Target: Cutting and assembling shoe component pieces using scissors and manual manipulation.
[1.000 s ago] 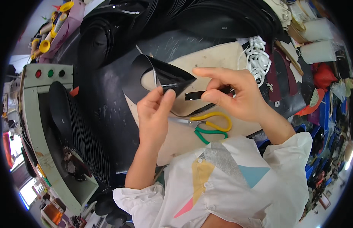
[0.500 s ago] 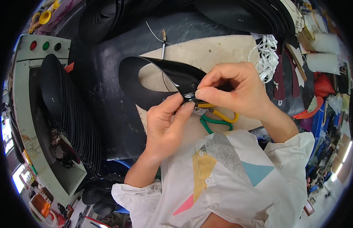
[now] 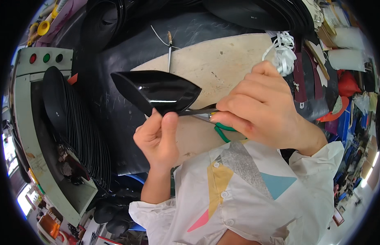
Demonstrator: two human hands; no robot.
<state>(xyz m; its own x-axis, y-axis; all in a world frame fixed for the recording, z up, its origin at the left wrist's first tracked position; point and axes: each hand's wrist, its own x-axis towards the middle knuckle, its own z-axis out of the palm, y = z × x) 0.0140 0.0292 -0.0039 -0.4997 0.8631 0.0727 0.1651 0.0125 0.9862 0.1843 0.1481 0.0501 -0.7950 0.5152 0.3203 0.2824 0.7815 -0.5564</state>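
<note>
A glossy black shoe upper [image 3: 169, 92] is bent into a folded curve, its shiny face turned toward me. My left hand [image 3: 157, 141] pinches its lower edge between thumb and fingers. To the right, my right hand [image 3: 259, 110] is closed on a narrow end of the same upper, which stretches between both hands. Beneath the right hand lies a pair of hand cutters [image 3: 223, 136] with green and yellow handles, mostly covered. Under everything spreads a beige sheet [image 3: 226, 57]. A thin pointed tool [image 3: 170, 45] rests at its far edge.
Stacked black uppers [image 3: 75, 126] lean on the left beside a grey machine box [image 3: 39, 61] with coloured buttons. More black stacks [image 3: 259, 18] stand at the far side. White ribbon [image 3: 285, 53] and maroon strips [image 3: 299, 83] lie at right.
The upper has been turned over and folded, so its shiny face now shows instead of the matte face with the opening. My left hand moved left, away from the right.
</note>
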